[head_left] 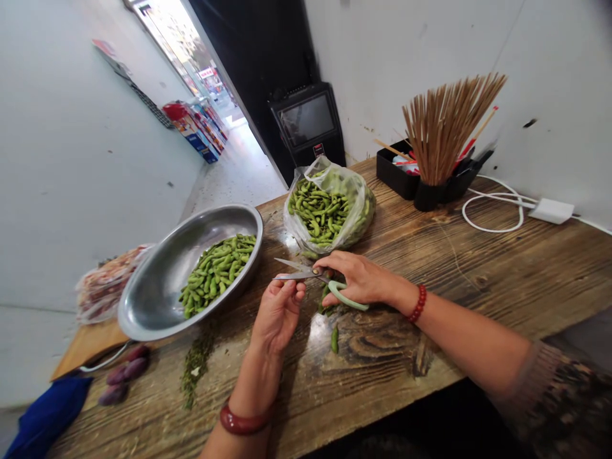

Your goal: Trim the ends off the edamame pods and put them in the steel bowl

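Gripping the green-handled scissors (300, 276) in my right hand (358, 277), I have their blades spread at the centre of the frame. My left hand (278, 312) sits right by the blade tips, fingers curled; I can't tell whether they pinch anything. Green pods (217, 274) lie heaped in the metal bowl (160, 274), left of centre, and more fill the plastic bag (354, 220) above centre. One loose pod (335, 339) rests on the desk (382, 360), just below centre.

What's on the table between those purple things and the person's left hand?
The head view shows a loose heap of small green scraps on the wooden table, between the purple things and the left hand.
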Tool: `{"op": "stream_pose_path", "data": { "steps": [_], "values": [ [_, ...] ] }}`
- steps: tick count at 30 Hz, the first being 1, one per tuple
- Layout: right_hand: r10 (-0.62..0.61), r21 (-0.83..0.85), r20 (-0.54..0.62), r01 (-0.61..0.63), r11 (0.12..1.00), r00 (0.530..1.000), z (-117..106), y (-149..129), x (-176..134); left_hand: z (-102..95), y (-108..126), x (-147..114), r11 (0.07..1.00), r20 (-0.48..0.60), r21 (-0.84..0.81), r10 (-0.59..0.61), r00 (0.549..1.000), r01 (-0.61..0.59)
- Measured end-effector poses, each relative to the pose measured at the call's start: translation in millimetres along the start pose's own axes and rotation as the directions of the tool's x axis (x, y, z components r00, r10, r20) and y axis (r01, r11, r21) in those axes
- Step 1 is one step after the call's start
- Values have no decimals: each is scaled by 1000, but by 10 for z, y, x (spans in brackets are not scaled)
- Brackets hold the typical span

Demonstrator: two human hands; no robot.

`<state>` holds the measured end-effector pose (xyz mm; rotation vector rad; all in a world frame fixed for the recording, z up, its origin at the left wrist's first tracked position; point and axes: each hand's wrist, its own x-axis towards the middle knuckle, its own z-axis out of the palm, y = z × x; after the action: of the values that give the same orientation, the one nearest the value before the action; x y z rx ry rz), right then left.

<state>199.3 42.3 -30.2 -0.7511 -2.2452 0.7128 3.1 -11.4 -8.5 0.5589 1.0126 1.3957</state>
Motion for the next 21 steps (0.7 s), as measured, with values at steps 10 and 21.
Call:
{"op": "stream_pose_path", "data": {
  "steps": [10, 21],
  "values": [
    [-23, -41, 25, 24, 999, 999, -27, 6, 5, 15, 9, -29, 991, 34, 122, 58, 998, -61],
    [-6, -40, 28, 8, 999, 1000, -17, -19, 5, 37, 13, -36, 985, 41, 162, 60, 997, -66]
  ]
}}
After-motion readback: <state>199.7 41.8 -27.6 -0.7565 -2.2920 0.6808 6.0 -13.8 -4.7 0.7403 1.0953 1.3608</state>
